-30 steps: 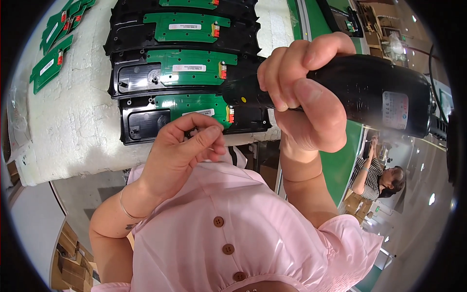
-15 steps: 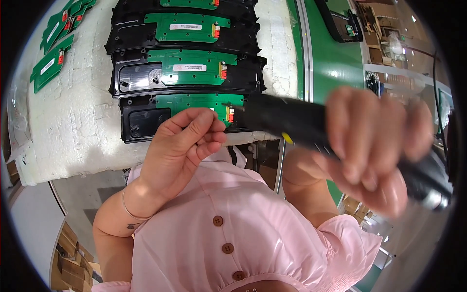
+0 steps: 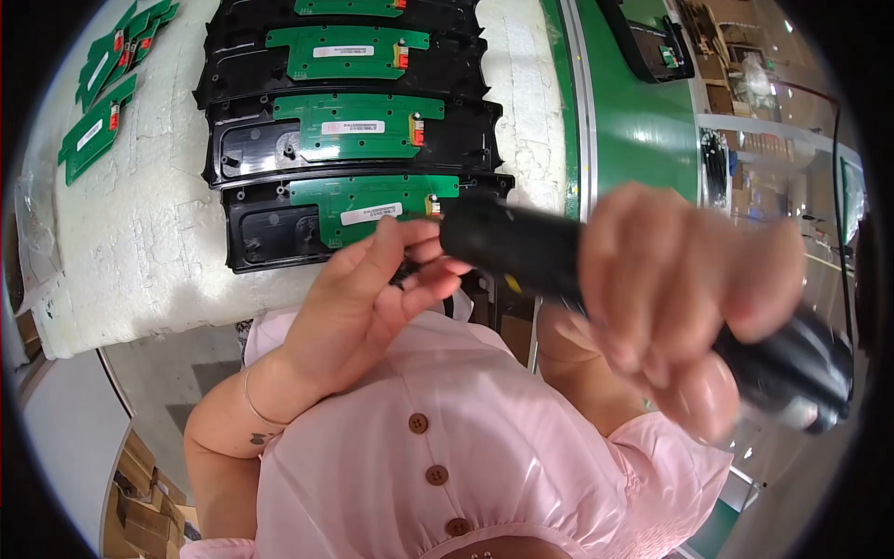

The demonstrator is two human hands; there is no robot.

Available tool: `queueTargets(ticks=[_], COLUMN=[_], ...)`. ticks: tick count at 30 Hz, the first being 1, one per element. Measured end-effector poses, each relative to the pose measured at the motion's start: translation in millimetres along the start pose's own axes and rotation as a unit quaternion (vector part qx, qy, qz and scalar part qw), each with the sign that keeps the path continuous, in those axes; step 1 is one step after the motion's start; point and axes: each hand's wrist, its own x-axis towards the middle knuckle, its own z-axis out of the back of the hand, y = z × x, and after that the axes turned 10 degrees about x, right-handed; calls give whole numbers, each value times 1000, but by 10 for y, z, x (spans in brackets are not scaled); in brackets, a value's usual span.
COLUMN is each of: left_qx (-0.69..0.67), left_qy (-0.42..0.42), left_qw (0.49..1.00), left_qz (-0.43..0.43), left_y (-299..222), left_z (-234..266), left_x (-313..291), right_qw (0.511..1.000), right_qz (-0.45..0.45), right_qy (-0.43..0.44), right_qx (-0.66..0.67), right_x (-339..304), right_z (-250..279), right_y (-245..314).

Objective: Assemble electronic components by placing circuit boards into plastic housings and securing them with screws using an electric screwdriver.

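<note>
My right hand (image 3: 684,298), blurred by motion, is wrapped round a black electric screwdriver (image 3: 512,247). The tool slants across the view, its working end towards my left hand and a cable-like rear at lower right. My left hand (image 3: 372,298) has its fingers curled by that end; small dark pieces show between them, too small to name. Just beyond the fingers lies the nearest green circuit board (image 3: 349,200), in a curved black plastic housing (image 3: 265,228). It bears a white label and a red-and-yellow connector (image 3: 433,205), partly covered by the screwdriver.
Further black housings with green boards (image 3: 349,128) line up behind on a white foam block (image 3: 149,242). Loose green boards (image 3: 98,130) lie at far left. A green bench (image 3: 643,140) with another black housing (image 3: 652,42) stands right. Cardboard boxes (image 3: 144,508) are at lower left.
My right hand and the screwdriver have moved left and slightly down. My left hand has shifted a little right, its fingers now at the screwdriver's end, with small dark pieces coming into view.
</note>
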Motion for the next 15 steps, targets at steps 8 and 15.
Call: queueTargets(ticks=[8, 15], left_qx=[122, 130], left_qy=[-3, 39], left_qw=[992, 990], left_qz=[45, 21], left_y=[-8, -46], left_z=[93, 182], left_x=[-52, -85], right_qw=[976, 971], right_qz=[-54, -81], right_qy=[-183, -176], right_qx=[-109, -141], right_x=[16, 61], right_z=[37, -9], right_y=[-353, -339])
